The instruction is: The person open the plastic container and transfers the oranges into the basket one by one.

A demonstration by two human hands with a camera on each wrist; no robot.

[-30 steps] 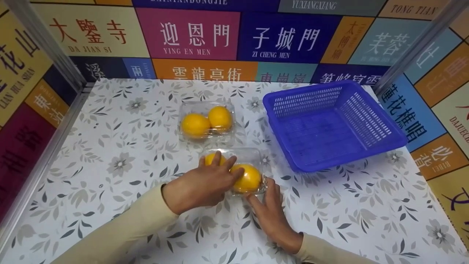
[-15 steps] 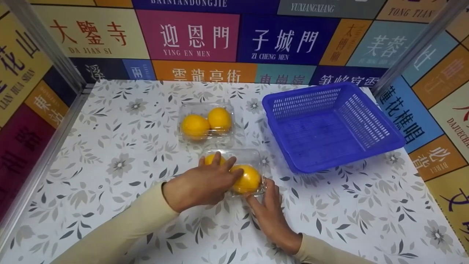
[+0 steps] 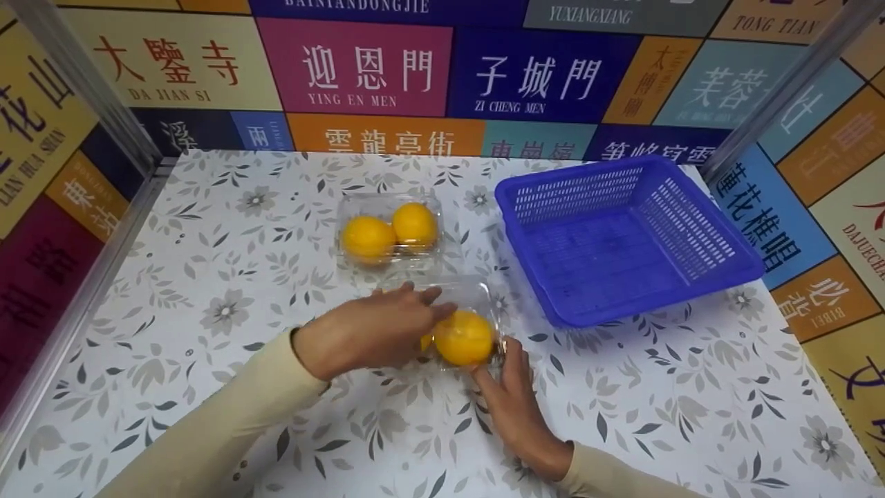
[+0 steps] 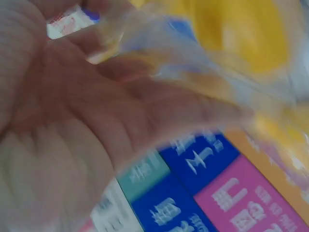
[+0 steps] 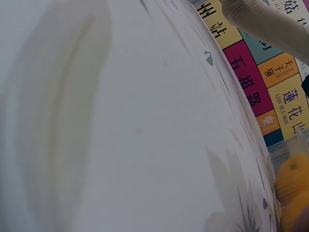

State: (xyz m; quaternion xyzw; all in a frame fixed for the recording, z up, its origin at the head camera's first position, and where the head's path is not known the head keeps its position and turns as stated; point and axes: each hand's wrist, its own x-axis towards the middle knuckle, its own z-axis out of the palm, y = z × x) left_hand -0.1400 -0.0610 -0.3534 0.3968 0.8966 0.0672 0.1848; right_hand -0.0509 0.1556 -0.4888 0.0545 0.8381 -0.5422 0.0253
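Observation:
A clear plastic clamshell box [image 3: 470, 285] sits mid-table in the head view, with a bright orange [image 3: 464, 339] at its right. Only a sliver of a second orange shows; my left hand [image 3: 370, 328] covers the rest. That hand lies over the box's left part, its fingers stretched across the top. In the left wrist view, blurred, its straight fingers [image 4: 193, 111] reach along the clear plastic. My right hand [image 3: 515, 408] holds the box's near right corner between thumb and fingers. At the right wrist view's lower right edge, oranges [image 5: 292, 179] show through plastic.
Behind stands another clear box [image 3: 349, 202] holding two oranges [image 3: 368, 239]. A blue-purple plastic basket [image 3: 567, 311] with slotted sides stands on the right. Printed panels [image 3: 359, 69] wall in the back and sides of the flower-patterned table [image 3: 207, 387].
My left hand has shifted slightly left over the box, covering more of the left orange. The right hand has stayed at the corner.

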